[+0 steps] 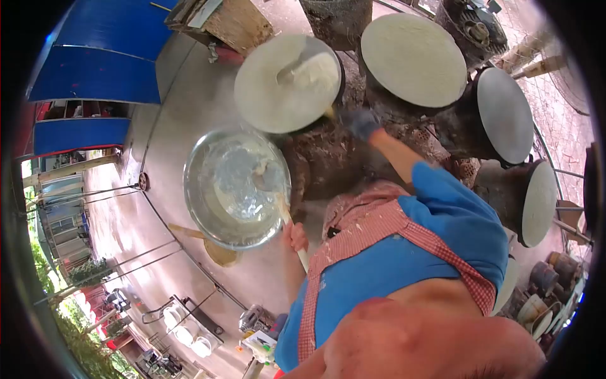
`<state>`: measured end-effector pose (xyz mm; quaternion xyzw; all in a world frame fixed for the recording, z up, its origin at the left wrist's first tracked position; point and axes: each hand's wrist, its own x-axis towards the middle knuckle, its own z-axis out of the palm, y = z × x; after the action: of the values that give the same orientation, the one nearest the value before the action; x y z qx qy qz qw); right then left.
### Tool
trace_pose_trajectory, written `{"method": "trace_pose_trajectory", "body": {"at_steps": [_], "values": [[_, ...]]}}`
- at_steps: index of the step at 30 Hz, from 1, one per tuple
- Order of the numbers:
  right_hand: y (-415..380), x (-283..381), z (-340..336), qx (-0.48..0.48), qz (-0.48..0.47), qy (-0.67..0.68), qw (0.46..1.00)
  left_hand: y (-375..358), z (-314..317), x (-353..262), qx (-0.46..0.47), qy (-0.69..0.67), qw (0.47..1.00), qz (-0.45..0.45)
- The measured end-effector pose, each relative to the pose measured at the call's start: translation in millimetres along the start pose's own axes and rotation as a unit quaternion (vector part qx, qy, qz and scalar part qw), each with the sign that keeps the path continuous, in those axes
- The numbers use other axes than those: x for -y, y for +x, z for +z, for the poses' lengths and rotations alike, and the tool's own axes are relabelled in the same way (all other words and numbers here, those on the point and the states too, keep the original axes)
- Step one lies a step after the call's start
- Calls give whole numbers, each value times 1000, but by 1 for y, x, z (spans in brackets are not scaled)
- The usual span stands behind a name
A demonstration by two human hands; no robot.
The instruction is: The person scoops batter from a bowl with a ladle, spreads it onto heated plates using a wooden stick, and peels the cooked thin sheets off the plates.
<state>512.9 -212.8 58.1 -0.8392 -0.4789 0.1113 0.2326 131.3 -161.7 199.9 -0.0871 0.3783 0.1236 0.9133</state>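
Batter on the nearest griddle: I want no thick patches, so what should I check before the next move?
1. Batter spread over the griddle: not ok, heaped at one side.
2. Right hand at the griddle's edge: ok, gloved.
3. Spreading tool in the right hand: cannot tell.
4. Left hand gripping the ladle: ok, on its handle.
5. Bowl has mix left: ok, some.
6. Next griddle coated: ok, evenly.

Sunlit outdoor concrete floor [189,95], blue awning [101,57] at one side, brick paving [562,107] opposite.
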Motion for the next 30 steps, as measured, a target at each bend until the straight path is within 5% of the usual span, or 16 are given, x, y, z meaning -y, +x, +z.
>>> {"method": "trace_pose_trajectory", "body": {"at_steps": [1, 3, 4, 7, 9, 11, 12, 15, 17, 18, 20, 21, 25, 26, 27, 30], "values": [[-32, 26, -29, 93, 1, -16, 996, 10, -5, -4, 9, 4, 1000, 3], [-47, -7, -22, 67, 38, 70, 995, 22, -27, -10, 172, 90, 978, -79], [-29, -21, -35, 36, 85, 108, 990, 20, -10, 5, 103, 5, 995, 19], [83, -31, -60, 17, 219, 153, 964, 31, -16, 4, -40, 47, 998, 13], [191, -60, -18, -29, 247, 97, 964, 32, 3, 20, 31, -64, 997, -20], [149, -48, 2, -90, 209, 151, 962, 8, 1, 16, -59, 272, 959, 49], [150, -40, -11, -178, 149, 185, 955, 15, 10, 1, -37, 290, 955, 58], [118, -30, 65, -91, 96, 330, 935, 11, -5, 10, -72, 187, 967, 157], [79, 61, -28, 86, 167, 132, 973, 20, 9, -5, 6, 3, 996, 92], [64, 44, -16, -48, 62, 214, 974, 8, 0, -8, 40, -80, 994, 57], [60, 18, -53, -81, 154, 183, 968, -5, -19, -12, 136, -96, 985, 46], [60, 2, -49, -85, 154, 181, 967, -3, -28, -12, 202, -31, 976, 74], [36, 12, 27, 2, 159, -7, 987, -4, -23, -16, 158, -113, 978, 76], [21, 26, 41, -32, 189, 262, 946, 2, -21, -18, 162, -116, 977, 73], [12, 34, 50, -60, 205, 514, 830, 4, -20, -22, 169, -143, 974, 51], [13, 2, 7, -35, 174, 325, 929, 0, -22, -31, 170, -131, 976, 45]]}}
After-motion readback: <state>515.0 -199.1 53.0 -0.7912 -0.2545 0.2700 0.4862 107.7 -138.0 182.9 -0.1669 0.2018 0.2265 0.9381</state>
